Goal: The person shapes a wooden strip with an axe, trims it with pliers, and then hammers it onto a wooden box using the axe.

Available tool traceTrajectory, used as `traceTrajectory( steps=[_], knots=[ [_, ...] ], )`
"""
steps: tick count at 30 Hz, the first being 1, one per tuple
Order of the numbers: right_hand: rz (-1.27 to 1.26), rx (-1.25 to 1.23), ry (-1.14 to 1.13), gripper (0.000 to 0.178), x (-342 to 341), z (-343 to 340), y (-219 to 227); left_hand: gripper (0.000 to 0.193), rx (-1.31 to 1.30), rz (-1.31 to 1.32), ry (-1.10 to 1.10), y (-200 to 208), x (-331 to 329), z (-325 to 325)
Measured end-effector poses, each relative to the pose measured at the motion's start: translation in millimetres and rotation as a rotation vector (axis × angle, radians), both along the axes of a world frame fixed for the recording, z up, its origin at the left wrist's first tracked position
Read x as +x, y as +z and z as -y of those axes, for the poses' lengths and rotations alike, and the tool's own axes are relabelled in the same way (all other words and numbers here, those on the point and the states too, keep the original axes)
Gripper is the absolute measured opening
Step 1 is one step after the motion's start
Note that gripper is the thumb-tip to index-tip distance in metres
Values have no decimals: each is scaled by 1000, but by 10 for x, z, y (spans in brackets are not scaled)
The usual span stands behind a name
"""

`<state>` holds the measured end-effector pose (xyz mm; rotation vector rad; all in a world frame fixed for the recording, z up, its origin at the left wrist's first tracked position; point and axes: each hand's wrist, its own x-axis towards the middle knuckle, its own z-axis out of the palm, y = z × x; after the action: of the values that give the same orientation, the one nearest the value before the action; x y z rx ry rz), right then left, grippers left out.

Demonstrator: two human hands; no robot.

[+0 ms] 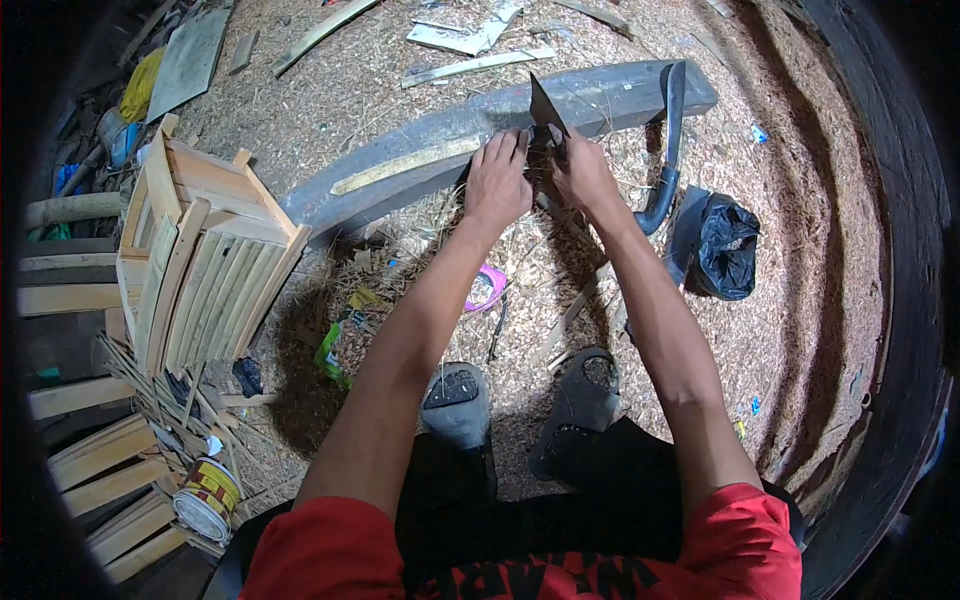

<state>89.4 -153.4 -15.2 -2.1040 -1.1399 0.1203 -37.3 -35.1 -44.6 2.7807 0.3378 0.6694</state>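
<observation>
My right hand (585,175) is closed round a knife, its broad dark blade (546,106) pointing up and away over a long grey wooden beam (610,95). Beside it my left hand (499,182) rests at the beam's near side with fingers curled; whatever they hold is hidden. A pale wooden strip (405,165) lies along the beam and reaches close to the left fingers. Across the beam's right end lies a long curved blade (675,105) with a dark handle (657,203), touched by neither hand.
Wood shavings cover the ground. A slatted wooden box (215,265) stands at left, near thin sticks (175,400) and a yellow-red tin (208,497). A black plastic bag (727,247) sits at right. Boards (465,38) lie beyond the beam; my sandalled feet (457,400) are below.
</observation>
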Motion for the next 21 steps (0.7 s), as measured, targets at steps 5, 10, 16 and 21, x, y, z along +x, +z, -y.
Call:
traceTrajectory(
  steps=[5,10,16,21],
  knots=[
    [-39,-58,-24,31,-54,8,51,67,-38,12,5,-38,-18,-6],
    [-50,-54,-30,29,-56,7,55,67,-45,52,-13,-50,-29,-10],
    [-55,-64,-14,37,-44,5,34,68,12,11,10,-55,11,6],
    [-41,-51,18,48,-33,13,1,69,24,13,0,-76,3,-13]
  ],
)
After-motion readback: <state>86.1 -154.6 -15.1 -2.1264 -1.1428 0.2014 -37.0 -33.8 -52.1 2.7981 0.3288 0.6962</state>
